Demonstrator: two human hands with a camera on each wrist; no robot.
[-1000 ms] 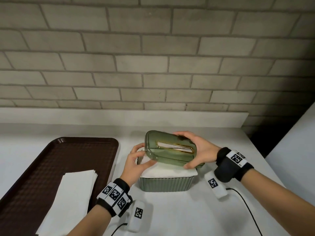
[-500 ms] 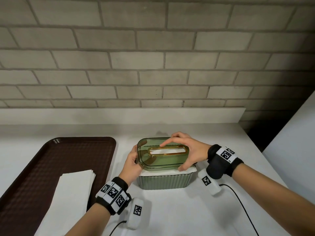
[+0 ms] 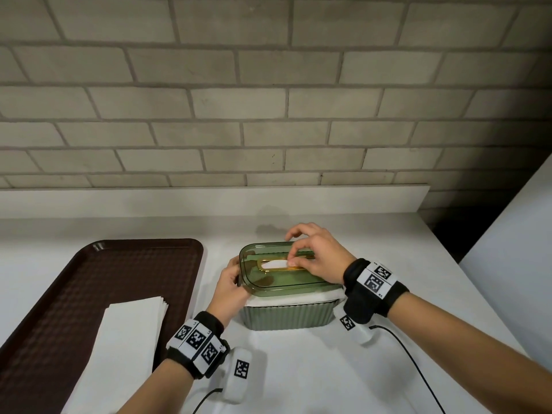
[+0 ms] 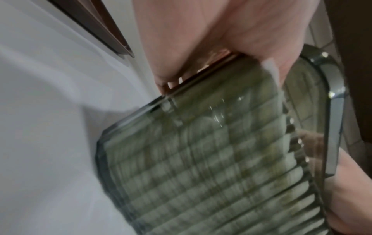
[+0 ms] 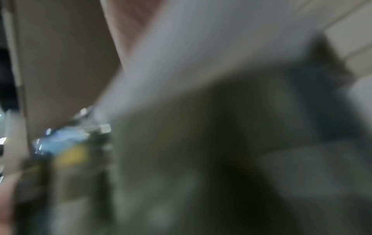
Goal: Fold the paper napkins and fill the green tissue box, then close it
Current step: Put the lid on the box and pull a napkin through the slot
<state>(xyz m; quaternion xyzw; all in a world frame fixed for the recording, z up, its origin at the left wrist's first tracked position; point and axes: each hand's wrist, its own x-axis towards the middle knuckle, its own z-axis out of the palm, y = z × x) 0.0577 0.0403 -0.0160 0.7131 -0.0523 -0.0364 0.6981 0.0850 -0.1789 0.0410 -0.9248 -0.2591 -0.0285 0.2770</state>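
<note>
left hand (image 3: 231,289) holding lid (image 3: 277,280), right hand (image 3: 316,253) seemingly pinching napkin (image 3: 276,263)

Brown tray (image 3: 53,309) lying on the white counter (image 3: 313,383) at about 8 o'clock, its textured floor showing; one long edge is showing in the left wrist view too (image 4: 94,30). Pale brick wall (image 3: 268,100) running across 12 o'clock, with a white ledge (image 3: 209,201) sitting at its foot. Two black cables (image 3: 418,369) trailing over the counter toward 5 and 6 o'clock. White panel (image 3: 513,249) standing at 3 o'clock.
</note>
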